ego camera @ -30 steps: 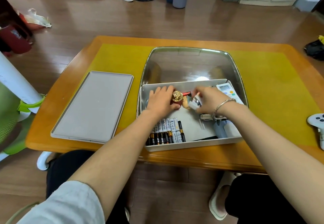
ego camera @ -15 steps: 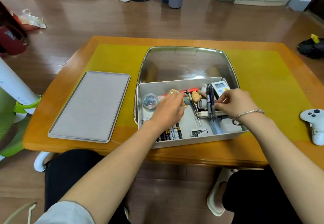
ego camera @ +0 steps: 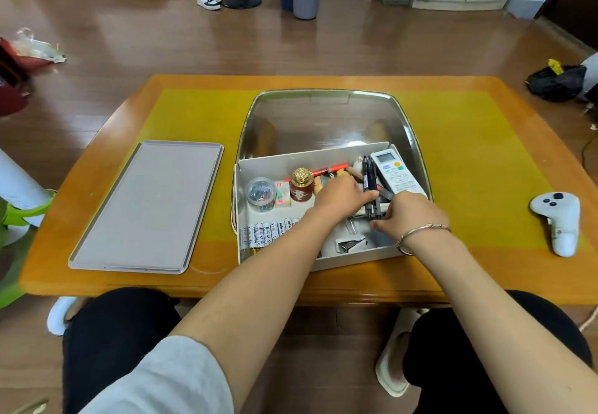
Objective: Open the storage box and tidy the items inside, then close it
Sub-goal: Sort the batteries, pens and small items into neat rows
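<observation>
The left hand (ego camera: 341, 195) is laid, fingers extended and close together, over the items inside the storage box (ego camera: 352, 258), with its fingertips touching the two black pens (ego camera: 369, 175) in the right half of the box. The right hand (ego camera: 409, 214) is placed just beside it, at the near ends of the pens, with its fingers curled downward; whether anything is pinched cannot be told, since the fingertips are hidden by the hand itself. One white remote control (ego camera: 396, 172) is seen at the right wall of the box, its near end covered by the right hand. At the left of the box, one clear round container of clips (ego camera: 260, 193), one small eraser-like block (ego camera: 282, 194) and one gold-capped bottle (ego camera: 301, 183) are lined up. A row of batteries (ego camera: 267, 234) lies along the box's near left; its count is cut off by the left forearm. One metal clip (ego camera: 350, 243) lies at the near wall. The box stands open in front of a clear lid (ego camera: 326, 115), and one grey tray (ego camera: 149, 206) lies well left of the box.
</observation>
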Available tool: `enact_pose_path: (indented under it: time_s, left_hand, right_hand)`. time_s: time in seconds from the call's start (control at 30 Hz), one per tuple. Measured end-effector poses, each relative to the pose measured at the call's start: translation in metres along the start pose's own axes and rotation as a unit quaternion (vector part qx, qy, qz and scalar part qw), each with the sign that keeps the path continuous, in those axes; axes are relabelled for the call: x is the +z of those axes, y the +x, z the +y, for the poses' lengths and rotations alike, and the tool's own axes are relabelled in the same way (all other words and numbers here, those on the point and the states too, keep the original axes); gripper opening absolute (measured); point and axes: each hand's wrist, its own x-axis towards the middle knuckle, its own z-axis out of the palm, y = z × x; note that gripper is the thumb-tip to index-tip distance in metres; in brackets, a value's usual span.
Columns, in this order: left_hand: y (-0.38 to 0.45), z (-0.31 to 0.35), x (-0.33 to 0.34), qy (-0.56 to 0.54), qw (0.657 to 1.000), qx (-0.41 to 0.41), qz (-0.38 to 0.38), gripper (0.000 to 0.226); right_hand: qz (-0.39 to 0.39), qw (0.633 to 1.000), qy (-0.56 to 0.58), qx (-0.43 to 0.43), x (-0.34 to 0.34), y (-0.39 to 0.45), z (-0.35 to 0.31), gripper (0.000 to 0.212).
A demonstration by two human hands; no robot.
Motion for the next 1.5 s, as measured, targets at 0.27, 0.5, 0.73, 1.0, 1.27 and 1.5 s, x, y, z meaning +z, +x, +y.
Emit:
enact_pose_path:
  time_s: [0.27,0.5,0.73,1.0,1.27,1.5]
  left_hand:
    - [-0.011,0.000,-0.018,-0.155,0.986,-0.044,0.041,0.055]
    - [-0.046,-0.012,-0.040,-0.277,0.957,-0.042,0.074,0.038]
    - [-0.073,-0.029,-0.052,-0.313,0.943,-0.054,0.096,0.023]
    - [-0.099,-0.080,-0.090,-0.275,0.952,-0.006,0.135,0.006]
    - [-0.106,-0.102,-0.089,-0.017,0.986,0.013,0.165,0.012]
    - [-0.098,-0.102,-0.066,0.229,0.953,0.066,0.186,0.029]
  right_hand:
    - [-0.003,0.994,0.093,-0.050,-0.002,-0.001,0.004,0.025]
    - [0.114,0.959,0.209,-0.150,-0.004,-0.009,-0.026,0.029]
    - [0.123,0.944,0.249,-0.178,0.000,-0.003,-0.037,0.017]
    - [0.027,0.949,0.219,-0.225,0.007,0.009,-0.031,0.017]
    - [-0.003,0.956,0.077,-0.281,0.013,0.022,-0.063,0.019]
    - [-0.018,0.956,-0.022,-0.294,0.014,0.039,-0.085,0.014]
